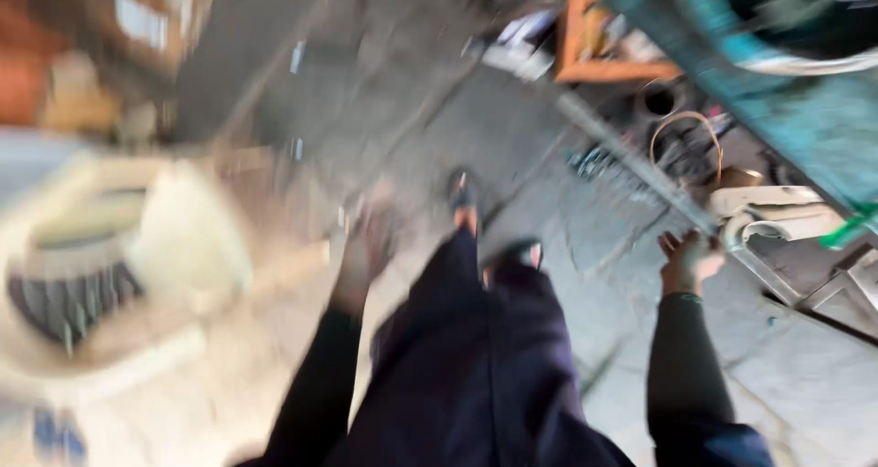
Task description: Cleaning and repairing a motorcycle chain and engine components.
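Observation:
The view is blurred by motion and looks straight down at my dark trousers and sandalled feet (465, 197) on a grey concrete floor (567, 275). My left hand (366, 247) hangs beside my left leg in a dark sleeve, heavily smeared; nothing shows in it. My right hand (688, 258) is out to the right with fingers spread, empty, close to a long metal bar (640, 170) and a pale curved piece (768, 213) on the floor.
A pale plastic chair or crate (110, 266) is at the left. Scrap parts, a wire hoop (686, 138) and an orange wooden box (594, 46) lie at the upper right beside a teal machine body (805, 110).

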